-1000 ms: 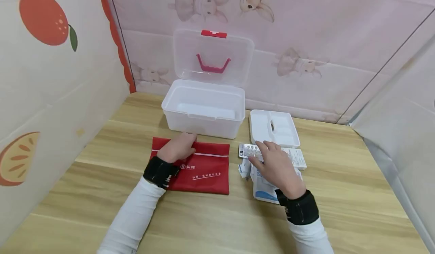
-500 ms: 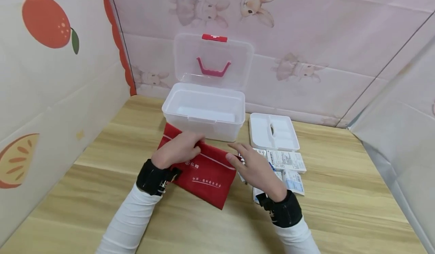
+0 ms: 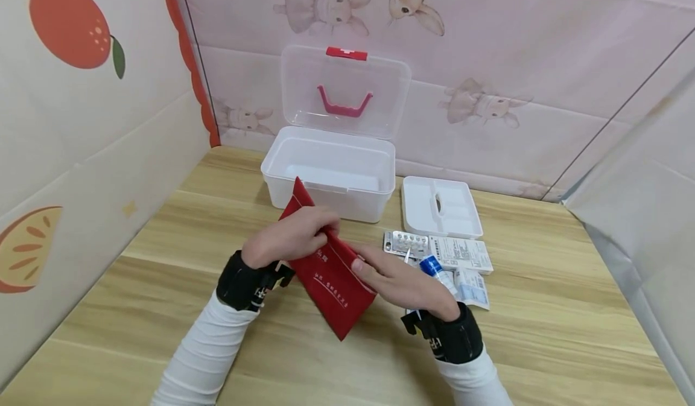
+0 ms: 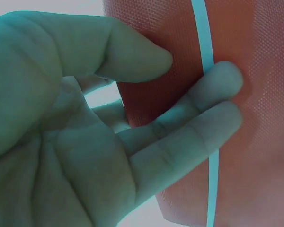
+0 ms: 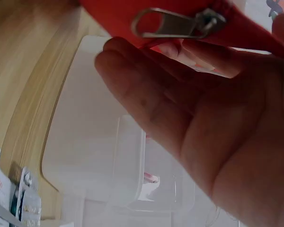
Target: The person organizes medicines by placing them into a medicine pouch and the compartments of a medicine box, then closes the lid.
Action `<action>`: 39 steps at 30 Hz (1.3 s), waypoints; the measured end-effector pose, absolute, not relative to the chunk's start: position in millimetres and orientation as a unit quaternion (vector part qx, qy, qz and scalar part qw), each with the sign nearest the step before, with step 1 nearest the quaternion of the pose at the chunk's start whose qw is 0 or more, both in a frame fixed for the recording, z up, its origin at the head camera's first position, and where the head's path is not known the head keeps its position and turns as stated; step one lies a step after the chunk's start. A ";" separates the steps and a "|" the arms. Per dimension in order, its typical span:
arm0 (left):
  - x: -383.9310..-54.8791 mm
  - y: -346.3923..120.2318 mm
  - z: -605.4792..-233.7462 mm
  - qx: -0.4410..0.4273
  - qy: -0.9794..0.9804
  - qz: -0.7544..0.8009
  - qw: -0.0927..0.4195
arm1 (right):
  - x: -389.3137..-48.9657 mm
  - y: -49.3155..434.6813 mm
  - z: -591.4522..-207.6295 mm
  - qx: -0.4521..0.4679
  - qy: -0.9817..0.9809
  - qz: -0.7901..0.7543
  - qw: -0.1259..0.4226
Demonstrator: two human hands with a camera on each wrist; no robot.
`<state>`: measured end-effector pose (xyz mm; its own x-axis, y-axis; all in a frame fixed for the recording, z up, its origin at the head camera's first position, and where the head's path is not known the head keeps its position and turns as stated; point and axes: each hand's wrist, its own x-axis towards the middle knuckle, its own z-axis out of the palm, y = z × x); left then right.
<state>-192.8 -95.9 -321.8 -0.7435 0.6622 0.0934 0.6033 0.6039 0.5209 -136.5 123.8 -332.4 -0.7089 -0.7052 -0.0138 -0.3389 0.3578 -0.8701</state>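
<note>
A flat red zip pouch (image 3: 338,285) with white lettering hangs tilted above the table in the head view. My left hand (image 3: 295,234) grips it by its upper edge. In the left wrist view, the thumb and two fingers (image 4: 180,156) lie against the red fabric near a pale stripe. With the thumb in front and the other fingers behind, my right hand (image 3: 404,278) holds the pouch's right end. A metal zipper pull (image 5: 168,23) shows just above that hand's fingers in the right wrist view. The pouch's far side is hidden.
Behind the pouch stands a translucent white box (image 3: 331,171), its lid (image 3: 347,71) raised against the wall. A white divided tray (image 3: 458,210) lies right of it. Nearer are blister packs (image 3: 411,243), a medicine box (image 3: 461,254), a blue-and-white tube (image 3: 434,268) and a paper packet (image 3: 471,286).
The left hand has raised and turned the pouch from lying flat to a steep tilt. My right hand has moved left from the medical supplies and taken hold of the pouch's right end.
</note>
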 end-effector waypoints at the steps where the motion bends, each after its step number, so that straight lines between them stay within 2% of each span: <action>1: -192.8 -95.7 -321.9 0.361 0.891 0.270 0.056 | -134.0 122.7 -328.3 -0.332 0.797 -0.463 0.200; 6: -193.3 -94.6 -322.4 0.383 0.882 0.267 0.060 | -131.1 118.3 -323.5 -0.351 0.802 -0.445 0.188; 13: -195.1 -93.1 -325.3 0.414 0.866 0.275 0.061 | -141.4 120.6 -343.7 -0.381 0.787 -0.435 0.214; 20: -196.2 -92.7 -326.7 0.447 0.835 0.314 0.069 | -136.0 124.6 -337.5 -0.409 0.802 -0.394 0.187; 30: -198.6 -91.6 -329.2 0.496 0.788 0.363 0.047 | -144.8 111.1 -350.0 -0.432 0.857 -0.277 -0.042; 39: -191.9 -95.4 -319.6 0.477 0.783 0.398 0.029 | -141.9 101.4 -351.3 -0.431 0.856 -0.251 -0.139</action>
